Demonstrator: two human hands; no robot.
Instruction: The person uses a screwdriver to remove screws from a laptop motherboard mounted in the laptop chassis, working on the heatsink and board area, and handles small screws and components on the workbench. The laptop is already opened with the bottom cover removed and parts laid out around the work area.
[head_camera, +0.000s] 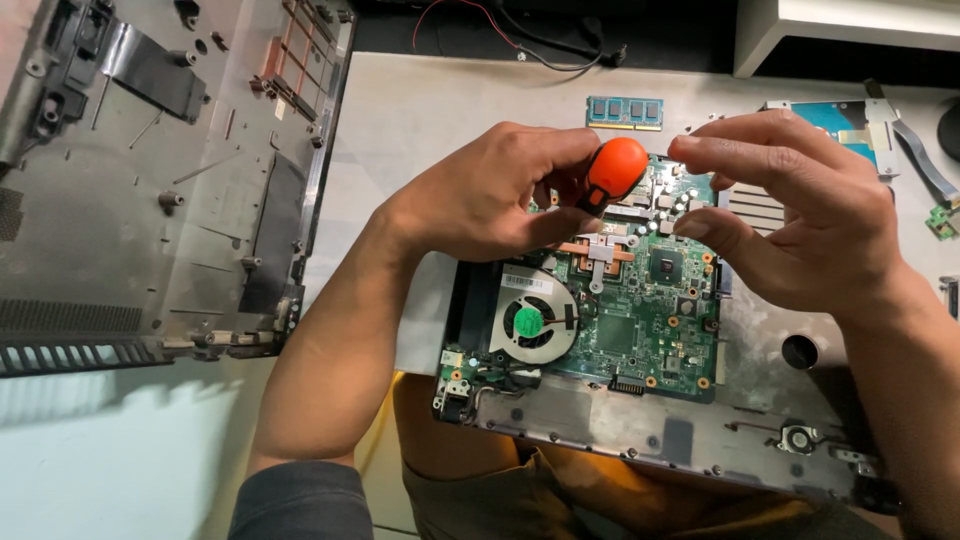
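Note:
My left hand (495, 195) grips a screwdriver with an orange and black handle (612, 170), held upright over the green laptop motherboard (640, 320). Its shaft is hidden behind my fingers. My right hand (800, 205) hovers just right of the handle, thumb and fingers pinched close together; whether something small sits between them I cannot tell. Under the hands lie copper heat pipes (598, 250) and a round cooling fan (535, 320). The board sits in a grey laptop chassis (640, 430) resting over my lap.
A removed grey laptop bottom cover (150, 180) lies at the left. A green memory stick (624, 112) sits on the white table (420, 120) behind the board. A drive in a metal bracket (850, 120) and a flat ribbon cable (915, 160) lie at the right. Red and black wires (500, 30) run along the back.

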